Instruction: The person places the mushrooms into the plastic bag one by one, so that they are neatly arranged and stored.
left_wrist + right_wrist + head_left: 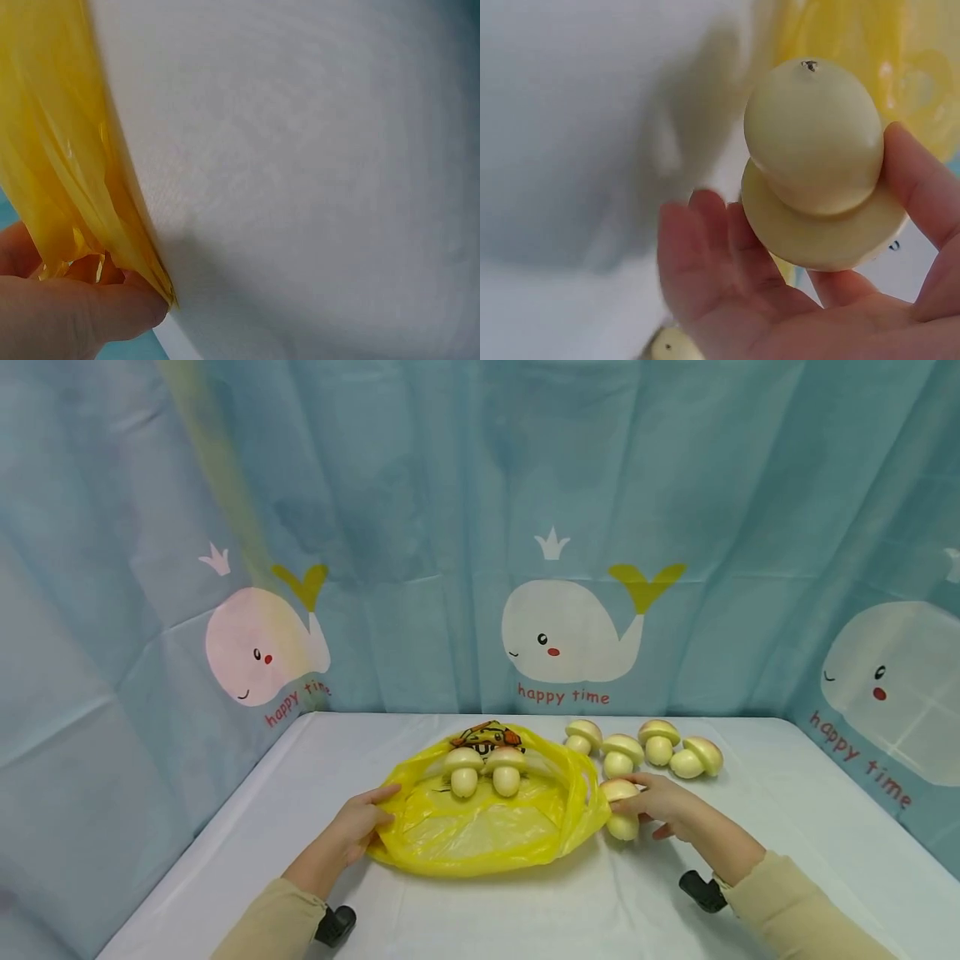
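A yellow plastic bag lies spread on the table with its mouth facing me. Two toy mushrooms, a left one and a right one, lie inside its opening, stems toward me. My left hand pinches the bag's left edge; in the left wrist view the thumb presses the gathered yellow film against the fingers. Beside the bag's right edge, my right hand grips another toy mushroom by its cap. The right wrist view shows that mushroom's rounded stem between thumb and fingers.
Several more toy mushrooms stand and lie at the back right of the white table. Blue curtains with whale prints hang behind and at the sides. Each wrist carries a small black device.
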`<action>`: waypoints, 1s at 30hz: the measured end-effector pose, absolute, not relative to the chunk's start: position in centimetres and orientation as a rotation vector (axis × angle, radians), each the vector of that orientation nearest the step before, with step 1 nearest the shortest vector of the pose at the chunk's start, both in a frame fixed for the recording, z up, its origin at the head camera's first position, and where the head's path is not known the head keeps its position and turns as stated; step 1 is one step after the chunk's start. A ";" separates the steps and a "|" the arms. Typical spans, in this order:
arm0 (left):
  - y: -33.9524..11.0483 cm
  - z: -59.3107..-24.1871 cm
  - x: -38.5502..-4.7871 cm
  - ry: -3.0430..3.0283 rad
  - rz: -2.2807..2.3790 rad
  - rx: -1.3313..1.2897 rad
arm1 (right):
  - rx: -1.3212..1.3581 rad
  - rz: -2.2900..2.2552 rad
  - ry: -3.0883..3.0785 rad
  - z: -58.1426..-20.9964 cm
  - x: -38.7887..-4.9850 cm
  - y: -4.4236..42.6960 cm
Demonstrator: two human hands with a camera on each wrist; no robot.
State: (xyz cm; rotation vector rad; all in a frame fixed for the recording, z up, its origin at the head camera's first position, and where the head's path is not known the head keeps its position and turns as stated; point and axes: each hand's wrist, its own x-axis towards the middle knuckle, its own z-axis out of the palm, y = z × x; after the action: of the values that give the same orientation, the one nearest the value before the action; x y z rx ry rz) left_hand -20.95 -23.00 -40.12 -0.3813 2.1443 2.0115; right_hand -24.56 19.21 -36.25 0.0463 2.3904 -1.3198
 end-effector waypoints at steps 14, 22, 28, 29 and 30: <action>-22.9 -40.2 -21.1 2.145 2.029 -0.383 | -0.085 -1.620 2.120 -32.8 -24.8 19.9; -22.8 -40.2 -21.1 2.150 2.017 -0.388 | -0.164 -1.775 1.954 -31.1 -25.0 18.5; -22.8 -40.1 -21.1 2.155 2.013 -0.392 | -0.169 -1.792 1.933 -30.1 -25.5 16.3; -22.8 -40.1 -21.1 2.155 2.014 -0.394 | -0.167 -1.792 1.923 -30.0 -25.5 15.9; -22.8 -40.1 -21.1 2.152 2.013 -0.394 | -0.163 -1.792 1.915 -29.8 -25.6 15.5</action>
State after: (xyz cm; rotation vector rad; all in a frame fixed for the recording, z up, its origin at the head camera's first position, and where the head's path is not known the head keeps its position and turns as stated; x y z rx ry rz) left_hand -21.09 -22.78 -40.13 -0.3936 2.1516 2.0132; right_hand -25.57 15.53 -29.84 -0.1625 1.9151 -1.7917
